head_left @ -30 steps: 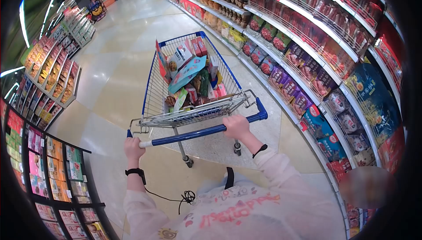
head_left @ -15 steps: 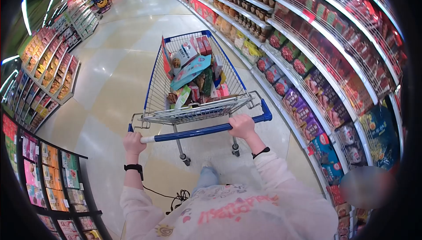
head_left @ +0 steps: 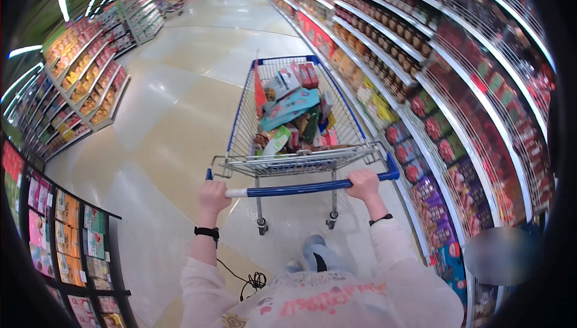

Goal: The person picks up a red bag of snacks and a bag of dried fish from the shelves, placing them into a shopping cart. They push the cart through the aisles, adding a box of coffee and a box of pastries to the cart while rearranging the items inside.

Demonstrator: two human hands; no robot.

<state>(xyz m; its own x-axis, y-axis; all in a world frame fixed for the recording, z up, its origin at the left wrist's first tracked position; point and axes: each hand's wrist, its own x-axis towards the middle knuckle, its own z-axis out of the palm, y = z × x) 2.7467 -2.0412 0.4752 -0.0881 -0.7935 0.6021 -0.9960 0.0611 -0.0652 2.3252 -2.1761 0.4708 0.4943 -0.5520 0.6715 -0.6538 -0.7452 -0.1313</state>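
Observation:
A wire shopping cart (head_left: 236, 125) with blue trim stands in front of me, holding several packages, among them a light blue bag (head_left: 288, 108), a white box (head_left: 282, 83) and red boxes (head_left: 308, 75). My left hand (head_left: 214, 196) is wrapped round the left end of the cart's handle bar (head_left: 294, 190), beside its white section. Near the bar's right end, my right hand (head_left: 363, 185) is closed on the blue part. Both wrists wear black bands.
Long shelves (head_left: 448, 109) of packaged goods run close along the cart's right side. A black rack (head_left: 77, 238) is at the lower left, with a slanted snack display (head_left: 90, 78) beyond it. Pale tiled floor (head_left: 162, 142) stretches ahead. A black cable (head_left: 255, 280) hangs near my legs.
The cart and both hands appear further right in view. The shelves and displays have shifted with the camera's turn, and my feet have changed position. Both hands keep their hold on the bar.

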